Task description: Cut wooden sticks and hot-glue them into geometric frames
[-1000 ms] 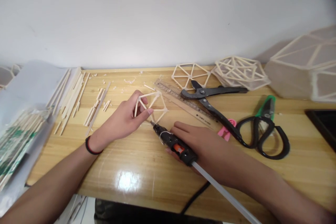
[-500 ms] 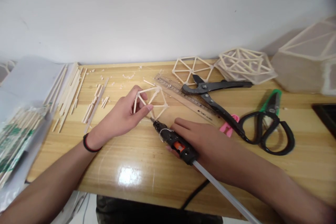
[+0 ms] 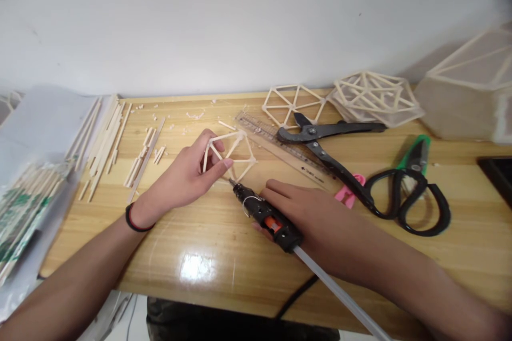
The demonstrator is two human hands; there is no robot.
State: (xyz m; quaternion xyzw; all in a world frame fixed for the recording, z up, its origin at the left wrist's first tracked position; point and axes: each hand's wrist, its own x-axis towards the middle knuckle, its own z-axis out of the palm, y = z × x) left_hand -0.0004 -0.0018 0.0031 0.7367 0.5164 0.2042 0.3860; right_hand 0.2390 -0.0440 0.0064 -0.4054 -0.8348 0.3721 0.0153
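Observation:
Between the thumb and fingers of my left hand (image 3: 196, 173) is a small frame of pale wooden sticks (image 3: 242, 160), several of them meeting at joints. My right hand (image 3: 298, 208) is wrapped around a black hot glue gun (image 3: 268, 218), with a translucent glue stick (image 3: 340, 290) running out of its back end. The gun's metal nozzle points at the near joint of the frame, by my left thumb; whether it touches cannot be made out. A finished-looking flat hexagonal stick frame (image 3: 294, 106) lies farther back, beside a clear ruler (image 3: 280, 144).
Black-handled pliers (image 3: 316, 136), a pink clip (image 3: 349, 192) and black scissors (image 3: 412, 192) lie to the right. Behind them are stacked stick frames (image 3: 376, 97) and a large covered polyhedron (image 3: 460, 101). Loose sticks (image 3: 106, 141), cut pieces (image 3: 140, 157) and bagged sticks (image 3: 30, 208) are at left.
Both hands, the stick frame and the glue gun hold nearly the same position. The view has shifted very slightly.

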